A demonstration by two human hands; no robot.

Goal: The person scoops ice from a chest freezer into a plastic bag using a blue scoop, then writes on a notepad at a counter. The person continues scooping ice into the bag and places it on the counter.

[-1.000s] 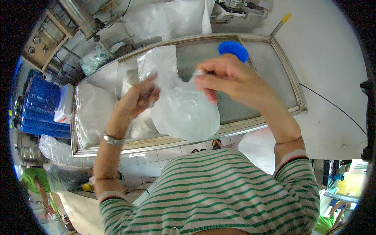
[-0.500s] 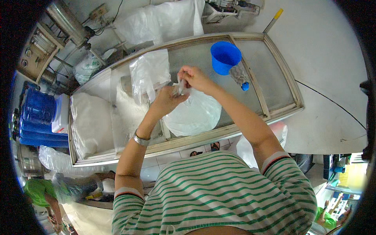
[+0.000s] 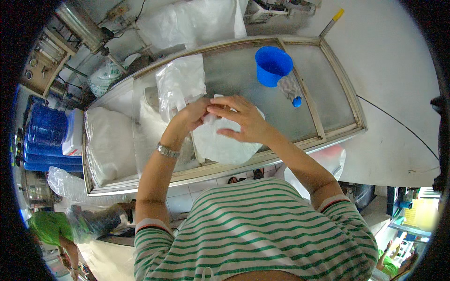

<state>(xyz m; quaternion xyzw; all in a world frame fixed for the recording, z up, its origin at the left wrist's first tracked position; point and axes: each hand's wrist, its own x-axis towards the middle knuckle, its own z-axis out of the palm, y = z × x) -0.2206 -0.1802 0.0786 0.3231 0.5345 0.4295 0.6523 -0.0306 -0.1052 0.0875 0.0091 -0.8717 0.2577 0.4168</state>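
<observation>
A full, rounded white plastic bag (image 3: 227, 146) rests on the glass top of a long chest with sliding panes. My left hand (image 3: 190, 116) is closed around the gathered neck of this bag. Over the neck, my right hand (image 3: 246, 122) is spread, thumb apart from the fingers, its fingertips touching or very near my left hand. The fingers partly hide the bag's top, so I cannot see how the neck is closed. Just beyond my left hand lies a flat stack of clear-white plastic bags (image 3: 180, 82).
A blue bucket (image 3: 273, 68) stands on the glass to the right, beside a grey mesh piece (image 3: 289, 89). Inside the chest's left side is a large white sack (image 3: 110, 145). Blue containers (image 3: 47, 126) stand at the left. A person in green (image 3: 49, 229) is at the lower left.
My right hand has come down from above the bag's neck and its fingers have opened. My left hand stays at the neck. The view has shifted slightly.
</observation>
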